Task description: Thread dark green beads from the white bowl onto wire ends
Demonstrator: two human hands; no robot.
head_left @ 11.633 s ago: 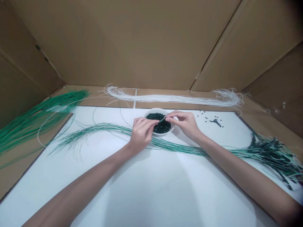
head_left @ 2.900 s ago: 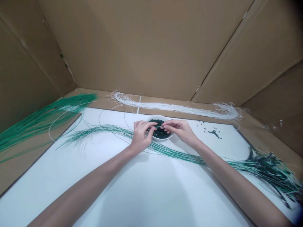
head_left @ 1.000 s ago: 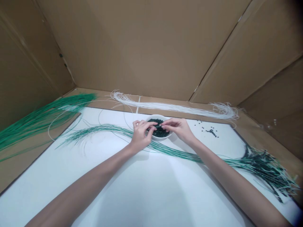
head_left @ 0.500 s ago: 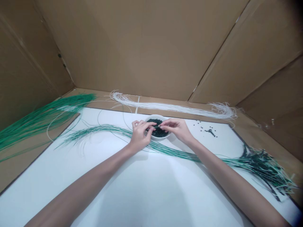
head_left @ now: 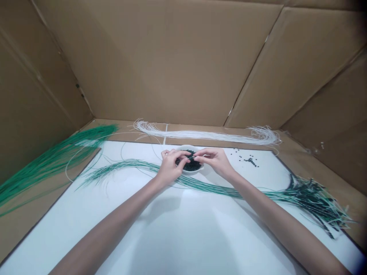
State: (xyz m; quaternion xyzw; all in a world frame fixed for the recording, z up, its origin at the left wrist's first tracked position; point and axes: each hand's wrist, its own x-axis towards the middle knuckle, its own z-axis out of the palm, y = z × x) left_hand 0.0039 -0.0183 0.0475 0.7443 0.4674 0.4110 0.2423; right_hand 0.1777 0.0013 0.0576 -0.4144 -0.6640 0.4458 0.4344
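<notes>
A white bowl (head_left: 191, 172) full of small dark green beads (head_left: 192, 165) stands near the far edge of the white board. Over its left side, my left hand (head_left: 172, 165) is closed, thumb and fingertips pinched together; what they hold is too small to make out. My right hand (head_left: 214, 159) pinches something tiny at the bowl's right rim, its fingertips close to the left ones. A long bundle of green and white strands (head_left: 206, 186) lies just in front of the bowl and passes under both arms. Dark beads cover the strands' right end (head_left: 318, 202).
Loose green strands (head_left: 65, 152) spread over the cardboard at the left. A bundle of white strands (head_left: 200, 135) runs along the back. Several stray beads (head_left: 251, 160) lie on the white board (head_left: 183, 236) right of the bowl. Cardboard walls (head_left: 172, 61) enclose the back and sides.
The view has tilted and shifted slightly, so the table things sit a little differently in the picture. Both hands stay pinched over the bowl, with only small finger movements.
</notes>
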